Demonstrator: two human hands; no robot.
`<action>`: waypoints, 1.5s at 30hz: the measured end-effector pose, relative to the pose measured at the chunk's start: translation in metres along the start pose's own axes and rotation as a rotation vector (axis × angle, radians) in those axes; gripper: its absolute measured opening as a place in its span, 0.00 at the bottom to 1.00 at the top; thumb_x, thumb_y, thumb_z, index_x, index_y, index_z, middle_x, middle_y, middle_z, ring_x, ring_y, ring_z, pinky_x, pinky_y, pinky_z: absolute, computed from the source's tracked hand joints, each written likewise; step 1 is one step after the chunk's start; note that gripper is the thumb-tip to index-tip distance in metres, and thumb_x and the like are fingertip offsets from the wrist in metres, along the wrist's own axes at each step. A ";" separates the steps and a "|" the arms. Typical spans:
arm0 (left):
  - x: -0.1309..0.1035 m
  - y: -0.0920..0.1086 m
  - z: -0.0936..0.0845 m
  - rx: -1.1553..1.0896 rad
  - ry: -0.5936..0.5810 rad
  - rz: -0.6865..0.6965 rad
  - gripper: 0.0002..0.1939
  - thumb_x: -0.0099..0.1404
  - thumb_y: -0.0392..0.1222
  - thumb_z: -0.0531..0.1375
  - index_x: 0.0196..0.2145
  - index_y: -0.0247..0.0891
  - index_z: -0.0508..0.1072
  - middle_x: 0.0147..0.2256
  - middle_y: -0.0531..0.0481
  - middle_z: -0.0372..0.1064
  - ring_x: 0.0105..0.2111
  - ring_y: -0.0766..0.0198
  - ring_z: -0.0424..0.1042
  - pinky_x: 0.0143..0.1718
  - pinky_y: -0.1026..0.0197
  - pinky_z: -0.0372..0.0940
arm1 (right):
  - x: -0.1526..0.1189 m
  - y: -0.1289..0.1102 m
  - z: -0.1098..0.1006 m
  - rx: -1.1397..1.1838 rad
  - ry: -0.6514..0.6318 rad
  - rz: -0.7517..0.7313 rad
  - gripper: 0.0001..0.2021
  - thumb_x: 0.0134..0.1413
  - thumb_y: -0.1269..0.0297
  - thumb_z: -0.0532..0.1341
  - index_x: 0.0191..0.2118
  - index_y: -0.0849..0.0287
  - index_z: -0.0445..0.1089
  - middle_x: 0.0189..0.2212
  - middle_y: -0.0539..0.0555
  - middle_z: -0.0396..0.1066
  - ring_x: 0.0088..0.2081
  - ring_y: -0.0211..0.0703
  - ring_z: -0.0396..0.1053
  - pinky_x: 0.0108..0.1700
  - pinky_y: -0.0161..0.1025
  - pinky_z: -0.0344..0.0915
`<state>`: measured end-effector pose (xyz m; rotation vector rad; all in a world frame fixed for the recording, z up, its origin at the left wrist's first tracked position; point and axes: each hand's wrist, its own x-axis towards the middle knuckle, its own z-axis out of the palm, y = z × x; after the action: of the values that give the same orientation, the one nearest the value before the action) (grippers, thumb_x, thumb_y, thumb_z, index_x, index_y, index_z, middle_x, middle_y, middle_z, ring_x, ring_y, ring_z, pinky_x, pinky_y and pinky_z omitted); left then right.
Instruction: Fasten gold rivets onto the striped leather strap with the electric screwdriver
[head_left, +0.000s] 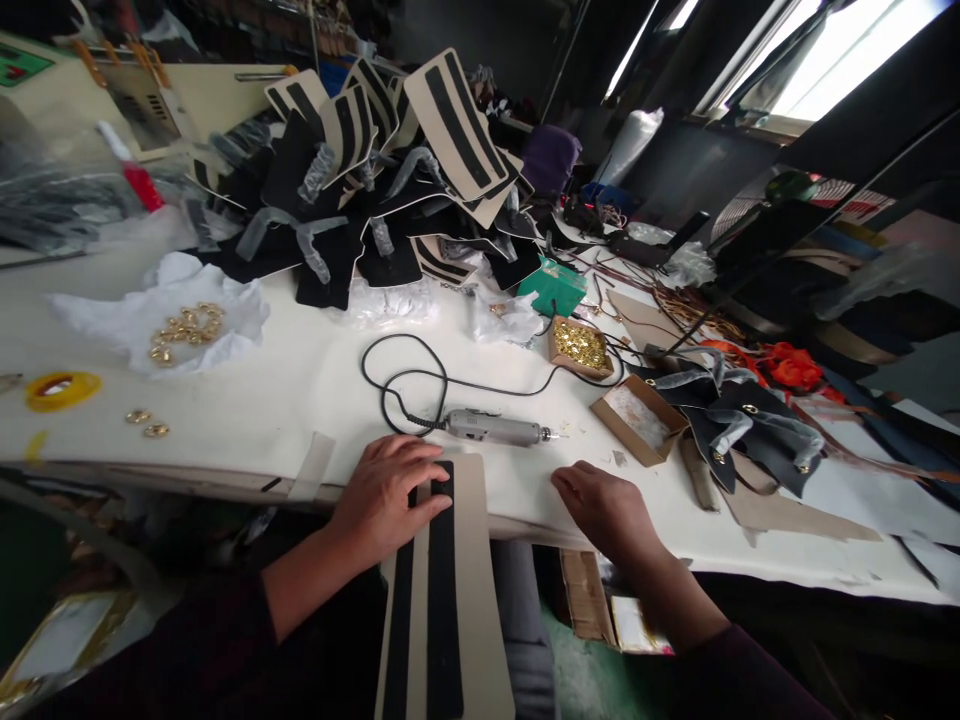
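My left hand (394, 495) holds the far end of a beige panel (472, 580) with two black strips, its thumb and fingers bent near the top of one strip. That panel lies over the table's front edge and reaches down toward my lap. My right hand (604, 505) rests on the white tabletop to the right, fingers closed together; whatever may be between the fingertips is hidden. Just beyond both hands lies a grey electric screwdriver (495, 428), its bit pointing right and its black cord (480, 383) looped behind it.
Black and beige panels (375, 190) with wrapped handles are heaped at the back. Gold fittings fill a small box (551, 345); others lie on white cloth (240, 315). An open cardboard box (651, 455) and black pieces with straps (709, 425) are rightward. Yellow tape (82, 388) lies left.
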<state>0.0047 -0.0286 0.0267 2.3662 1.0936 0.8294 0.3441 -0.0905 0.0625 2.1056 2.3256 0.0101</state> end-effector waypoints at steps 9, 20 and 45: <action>-0.001 0.001 -0.001 -0.023 0.005 -0.014 0.12 0.61 0.42 0.71 0.43 0.47 0.78 0.54 0.51 0.77 0.57 0.48 0.69 0.57 0.41 0.62 | 0.001 -0.022 -0.004 0.416 0.067 0.172 0.12 0.65 0.56 0.59 0.33 0.54 0.75 0.31 0.50 0.73 0.32 0.43 0.69 0.37 0.39 0.61; 0.001 0.004 -0.005 -0.022 -0.026 -0.045 0.15 0.61 0.45 0.72 0.45 0.45 0.77 0.54 0.51 0.77 0.58 0.49 0.68 0.59 0.42 0.62 | 0.044 -0.137 -0.017 0.876 -0.158 -0.039 0.08 0.65 0.61 0.60 0.35 0.54 0.74 0.34 0.50 0.71 0.38 0.44 0.70 0.42 0.39 0.64; 0.001 0.003 -0.006 -0.016 -0.045 -0.033 0.15 0.63 0.47 0.71 0.45 0.45 0.77 0.55 0.50 0.77 0.58 0.48 0.68 0.59 0.40 0.61 | 0.057 -0.143 -0.010 0.906 -0.271 0.263 0.06 0.52 0.60 0.66 0.30 0.55 0.72 0.24 0.46 0.71 0.28 0.40 0.67 0.31 0.37 0.59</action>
<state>0.0031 -0.0294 0.0328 2.3359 1.1005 0.7666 0.1965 -0.0478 0.0719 2.4726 2.0529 -1.4648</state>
